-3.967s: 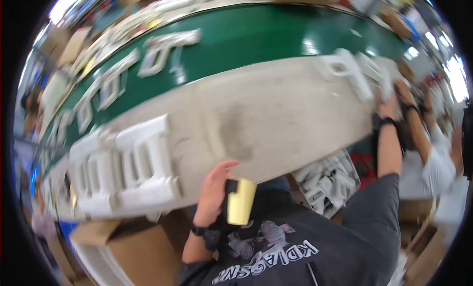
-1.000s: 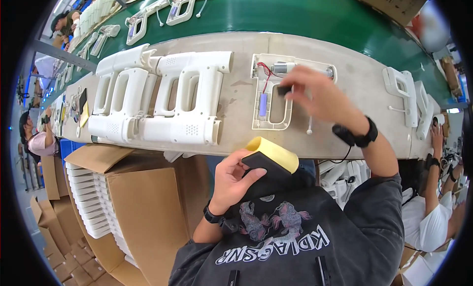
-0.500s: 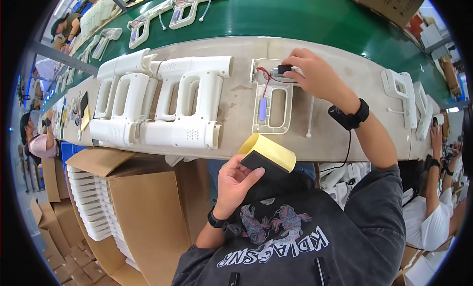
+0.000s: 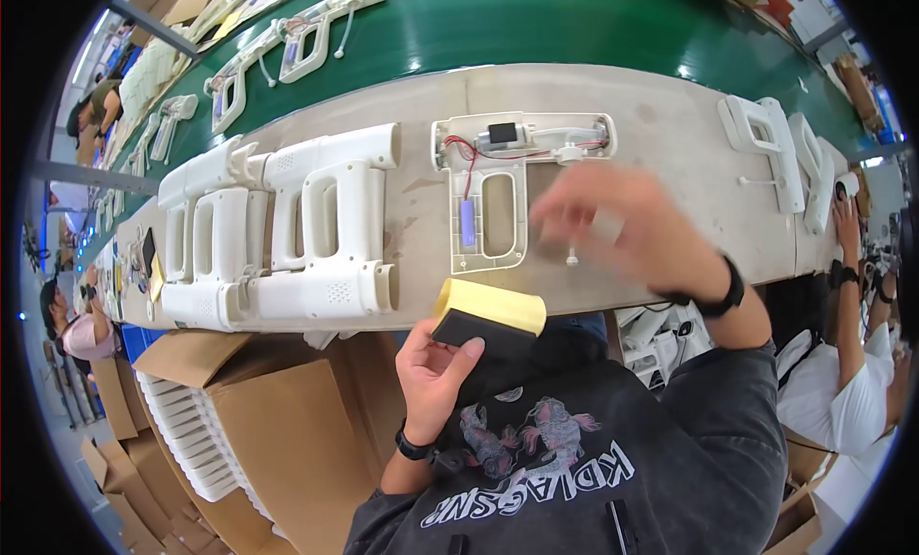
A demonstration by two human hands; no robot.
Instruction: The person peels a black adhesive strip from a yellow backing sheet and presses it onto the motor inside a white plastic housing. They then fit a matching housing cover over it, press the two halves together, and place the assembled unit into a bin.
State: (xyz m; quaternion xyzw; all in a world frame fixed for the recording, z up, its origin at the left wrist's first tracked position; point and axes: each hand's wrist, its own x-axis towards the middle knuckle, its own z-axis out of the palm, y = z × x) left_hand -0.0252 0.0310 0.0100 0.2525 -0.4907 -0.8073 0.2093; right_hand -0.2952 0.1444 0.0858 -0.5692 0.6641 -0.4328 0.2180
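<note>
My left hand point(image 4: 429, 375) pinches a black foam-like sheet point(image 4: 479, 334) with curled yellow backing paper point(image 4: 498, 304), held just past the table's near edge. Behind it on the table lies an open white plastic gun-shaped half shell point(image 4: 488, 262). Inside are a small motor point(image 4: 521, 134) with a black patch point(image 4: 502, 133) on it, red wires point(image 4: 467, 184) and a purple battery cell point(image 4: 468, 224) in the handle. My right hand point(image 4: 622, 225), smeared by motion, hovers right of the handle, over a thin white tube point(image 4: 572, 259). Whether its fingers hold anything is not clear.
Joined white shells point(image 4: 347, 292) stand in a row at left. Further shells point(image 4: 777, 158) lie at right, near a co-worker's hand point(image 4: 846, 220). Behind runs a green conveyor belt point(image 4: 536, 29) carrying partly assembled pieces. An open cardboard box point(image 4: 287, 431) with stacked white parts is below left.
My right hand has left the motor and come nearer and lower, uncovering the black patch there. My left hand still holds the sheet. The view has shifted a little.
</note>
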